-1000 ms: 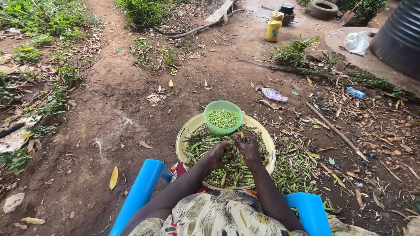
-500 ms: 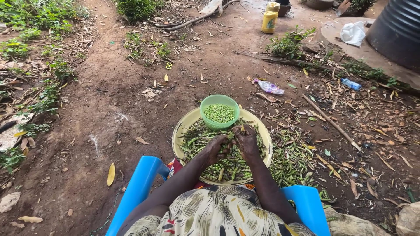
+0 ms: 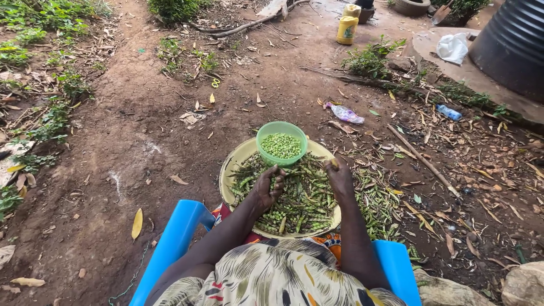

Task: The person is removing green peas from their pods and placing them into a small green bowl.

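We are seeing pea shelling well under way but far from finished: the green bowl (image 3: pixel 281 143), sitting on the far rim of the round tray (image 3: pixel 233 164), is holding a good layer of loose shelled peas (image 3: pixel 280 145), while a thick heap of pods (image 3: pixel 303 195) is covering most of the tray. We are noting the left hand (image 3: pixel 266 187) resting down on the heap, fingers curled closed around a pod or a few pods; exactly how many, we cannot tell. The right hand (image 3: pixel 340 177) is lifted just above the heap near the bowl, its fingers pinching a small yellowish piece, likely a pod, at the tips. A second spread of pods (image 3: pixel 377 204) is lying on the bare ground just beside the tray on the right; we are judging these to be emptied ones, though that is not certain from this view. The tray is resting at the person's knees, between the arms of a blue plastic chair (image 3: pixel 175 241). Around the work we are recording a yellow jerrycan (image 3: pixel 347 29), a dark water tank (image 3: pixel 510 42), a long stick (image 3: pixel 422 158), a crushed plastic bottle (image 3: pixel 345 114) and scattered dry leaves. Nothing is blocking the path between heap and bowl.
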